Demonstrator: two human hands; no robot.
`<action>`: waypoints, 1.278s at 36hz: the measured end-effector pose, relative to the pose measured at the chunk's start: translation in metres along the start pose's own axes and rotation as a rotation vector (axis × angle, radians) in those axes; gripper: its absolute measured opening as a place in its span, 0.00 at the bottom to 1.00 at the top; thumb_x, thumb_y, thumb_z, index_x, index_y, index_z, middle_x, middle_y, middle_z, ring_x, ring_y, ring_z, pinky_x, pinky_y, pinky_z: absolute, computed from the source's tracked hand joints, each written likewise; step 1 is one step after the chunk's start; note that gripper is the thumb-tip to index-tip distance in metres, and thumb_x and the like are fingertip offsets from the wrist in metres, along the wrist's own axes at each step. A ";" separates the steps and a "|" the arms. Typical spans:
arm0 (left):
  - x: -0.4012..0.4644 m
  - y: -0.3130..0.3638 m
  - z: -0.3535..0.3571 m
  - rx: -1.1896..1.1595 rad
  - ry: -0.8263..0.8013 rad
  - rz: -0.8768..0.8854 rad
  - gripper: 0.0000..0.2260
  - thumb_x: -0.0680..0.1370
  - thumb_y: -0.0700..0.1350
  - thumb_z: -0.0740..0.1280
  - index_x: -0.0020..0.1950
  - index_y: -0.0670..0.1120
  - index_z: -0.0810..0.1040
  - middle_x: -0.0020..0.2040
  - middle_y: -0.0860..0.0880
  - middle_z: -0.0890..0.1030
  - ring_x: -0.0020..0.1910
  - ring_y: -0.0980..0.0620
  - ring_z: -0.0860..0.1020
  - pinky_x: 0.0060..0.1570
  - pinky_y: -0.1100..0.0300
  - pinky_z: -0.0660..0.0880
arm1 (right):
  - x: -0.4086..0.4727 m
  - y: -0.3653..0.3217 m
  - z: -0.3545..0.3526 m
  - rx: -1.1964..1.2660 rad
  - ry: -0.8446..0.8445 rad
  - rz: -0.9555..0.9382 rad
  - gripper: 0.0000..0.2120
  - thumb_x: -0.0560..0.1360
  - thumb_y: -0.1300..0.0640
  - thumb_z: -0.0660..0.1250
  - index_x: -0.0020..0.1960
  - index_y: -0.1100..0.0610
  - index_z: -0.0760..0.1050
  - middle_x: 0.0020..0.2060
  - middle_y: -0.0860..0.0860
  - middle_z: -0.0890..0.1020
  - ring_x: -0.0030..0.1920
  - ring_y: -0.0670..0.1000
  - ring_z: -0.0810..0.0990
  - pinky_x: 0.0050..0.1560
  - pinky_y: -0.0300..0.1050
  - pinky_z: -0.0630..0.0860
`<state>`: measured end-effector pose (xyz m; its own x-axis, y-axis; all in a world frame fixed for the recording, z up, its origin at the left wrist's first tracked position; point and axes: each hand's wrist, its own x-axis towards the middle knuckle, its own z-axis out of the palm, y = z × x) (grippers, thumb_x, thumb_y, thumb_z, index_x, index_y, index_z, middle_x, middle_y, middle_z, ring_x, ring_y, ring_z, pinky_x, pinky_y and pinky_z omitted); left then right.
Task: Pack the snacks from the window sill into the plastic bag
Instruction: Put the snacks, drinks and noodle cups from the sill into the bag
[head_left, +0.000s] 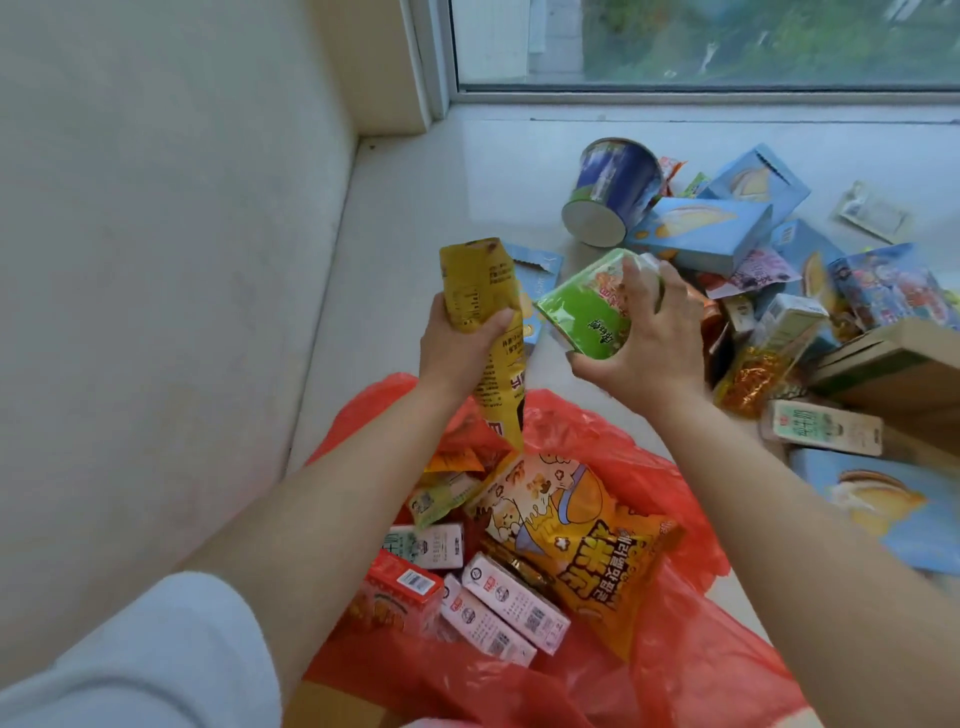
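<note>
At frame centre, the left hand (457, 343) grips a yellow snack packet (485, 312) above the red plastic bag (675, 597). The right hand (649, 343) clasps what looks like a green packet (587, 306). More snacks (779, 270) crowd the window sill (441, 218) at right.

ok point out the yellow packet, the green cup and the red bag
yellow packet (480, 280): head view, upper printed back
green cup (582, 306): head view, green side
red bag (691, 670): head view, bare right plastic

Two bare forearms, bare hands, short white sleeve (171, 649) on the left arm
</note>
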<state>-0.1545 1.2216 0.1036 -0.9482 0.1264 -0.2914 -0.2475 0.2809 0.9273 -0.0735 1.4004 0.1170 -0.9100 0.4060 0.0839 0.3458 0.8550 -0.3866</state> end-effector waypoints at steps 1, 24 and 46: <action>-0.011 0.001 -0.006 -0.037 0.018 0.025 0.28 0.60 0.59 0.72 0.56 0.51 0.72 0.51 0.52 0.82 0.51 0.51 0.81 0.55 0.48 0.77 | -0.010 -0.003 -0.007 0.063 0.039 0.012 0.50 0.60 0.34 0.68 0.75 0.52 0.54 0.71 0.60 0.59 0.68 0.63 0.59 0.69 0.55 0.58; -0.134 -0.025 -0.104 -0.129 0.201 0.254 0.30 0.61 0.59 0.72 0.58 0.47 0.72 0.50 0.50 0.81 0.51 0.49 0.80 0.53 0.49 0.77 | -0.149 -0.043 -0.038 0.531 -0.004 -0.184 0.48 0.59 0.33 0.66 0.74 0.51 0.59 0.67 0.54 0.65 0.63 0.47 0.65 0.62 0.44 0.66; -0.120 -0.110 -0.131 1.210 -0.608 0.310 0.26 0.70 0.48 0.69 0.66 0.54 0.65 0.62 0.52 0.73 0.61 0.49 0.71 0.56 0.49 0.71 | -0.182 -0.027 0.020 -0.330 -0.254 -0.605 0.45 0.54 0.31 0.68 0.66 0.49 0.66 0.63 0.57 0.66 0.59 0.62 0.67 0.54 0.58 0.77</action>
<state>-0.0393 1.0509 0.0669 -0.6203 0.6363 -0.4586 0.5751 0.7666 0.2857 0.0779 1.2972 0.0936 -0.9746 -0.2212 -0.0362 -0.2197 0.9747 -0.0401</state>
